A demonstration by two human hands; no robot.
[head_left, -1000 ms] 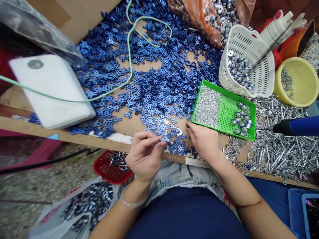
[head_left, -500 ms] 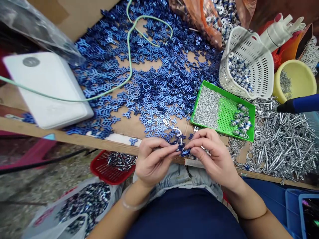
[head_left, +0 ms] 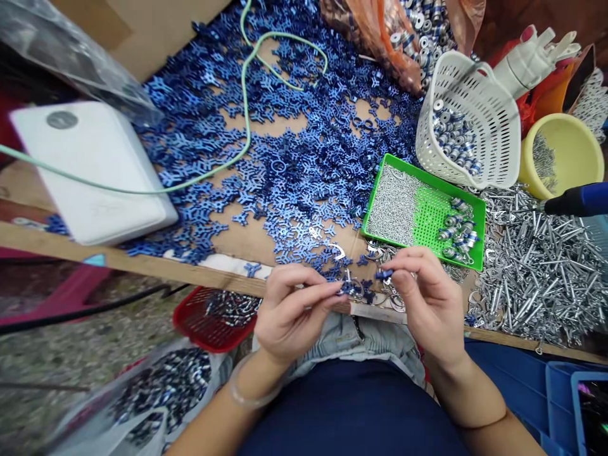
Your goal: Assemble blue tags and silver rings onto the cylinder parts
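At the table's front edge, my left hand [head_left: 295, 310] pinches a small blue part with a silver pin [head_left: 348, 276] standing up from it. To its right, my right hand [head_left: 430, 301] is closed on a small blue piece [head_left: 384, 274] between thumb and forefinger. The two hands are apart. Curved silver parts [head_left: 394, 297] and a few blue pieces lie between and behind them. Many blue three-armed pieces [head_left: 304, 164] cover the tabletop beyond. A green tray [head_left: 430, 196] holds tiny silver parts and several blue-and-silver cylinders.
A white basket [head_left: 496, 126], a yellow bowl [head_left: 577, 149] and a pile of silver pins [head_left: 541, 272] are at the right. A blue-handled tool [head_left: 582, 199] juts in there. A white box [head_left: 95, 177] and a green cord [head_left: 246, 95] lie at left. A red basket [head_left: 190, 320] sits below the edge.
My right hand has moved right, away from my left hand, with a blue piece in its fingertips. The left hand has stayed nearly in place. The blue-handled tool has shifted slightly right.
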